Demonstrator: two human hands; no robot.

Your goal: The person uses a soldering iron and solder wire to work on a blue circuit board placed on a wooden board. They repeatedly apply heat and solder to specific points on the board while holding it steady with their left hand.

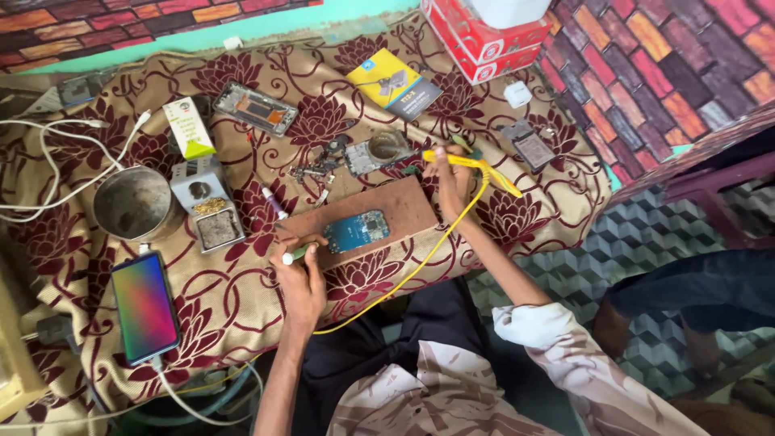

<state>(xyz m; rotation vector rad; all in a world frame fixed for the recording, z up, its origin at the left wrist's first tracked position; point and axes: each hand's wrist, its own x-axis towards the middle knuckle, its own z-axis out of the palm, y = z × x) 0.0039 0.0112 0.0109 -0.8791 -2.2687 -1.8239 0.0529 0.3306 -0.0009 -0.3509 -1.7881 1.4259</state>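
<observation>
Left of the brown wooden board (395, 211), the left hand (300, 284) is clenched around a white-tipped green pen-like tool (292, 256). A blue circuit board (356, 232) lies on that board's middle. Just right of it, the right hand (452, 182) grips a yellow soldering iron (476, 165).

left hand (300, 282): fingers curled shut, forearm bare
right hand (452, 182): fingers pinched closed, arm stretched forward, sleeve at elbow
</observation>
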